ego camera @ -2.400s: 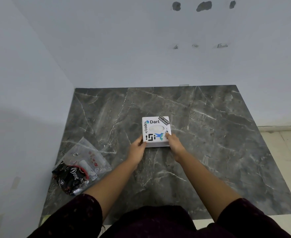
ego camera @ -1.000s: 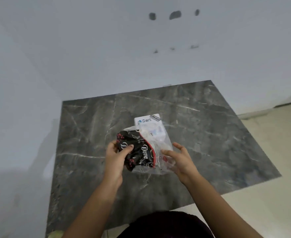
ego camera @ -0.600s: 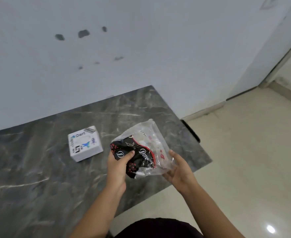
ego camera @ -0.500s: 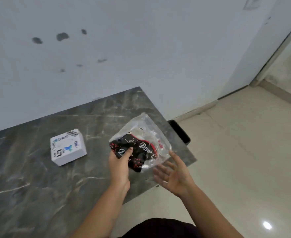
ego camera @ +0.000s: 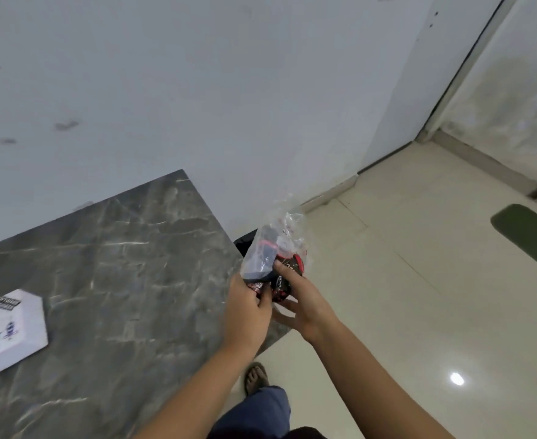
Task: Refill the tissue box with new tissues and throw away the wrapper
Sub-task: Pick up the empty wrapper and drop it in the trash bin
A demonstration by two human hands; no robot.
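head view: wrapper [ego camera: 275, 248], clear plastic with dark red-printed part, held upright at frame centre, past the right edge of the grey surface [ego camera: 118, 280]. left hand [ego camera: 248, 308] and right hand [ego camera: 305, 307] both have fingers closed on its lower end. white tissue box [ego camera: 7, 331] rests at lower left on surface.

The white tissue box [ego camera: 6, 334] at the left edge of the marble table [ego camera: 127, 280] carries the partial letters "art" in dark print on its top face, cut off by the frame edge. A black angled label near the box's far corner bears white lettering that is too blurred to read. The crumpled wrapper [ego camera: 275, 258] shows white script on its black and red part, partly covered by fingers and not legible.
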